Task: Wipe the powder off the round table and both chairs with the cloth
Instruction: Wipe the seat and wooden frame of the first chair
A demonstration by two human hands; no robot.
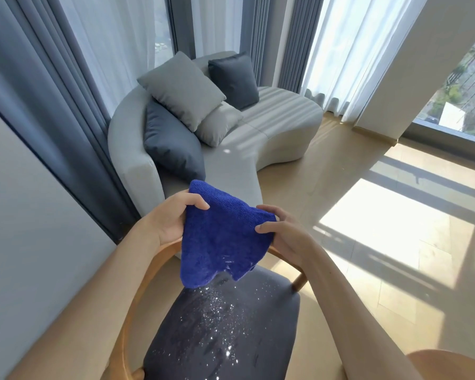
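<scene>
Item: blue cloth, held above the chair seat; left hand and right hand each with grip clamped on an upper corner. Powder scattered mid-seat. Step: wiping chair. Next likely: lower cloth, sweep toward seat edge.

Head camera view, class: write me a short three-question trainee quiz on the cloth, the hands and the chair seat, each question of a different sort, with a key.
1. True or false: the blue cloth lies flat on the chair seat.
2. Which hands hold the cloth? A) left hand only B) right hand only C) both
3. Fill in: white powder is scattered on the dark ____ of the chair.

Key: 1 false, the cloth is held up above the seat. 2 C, each hand grips an upper edge. 3 seat.
</scene>
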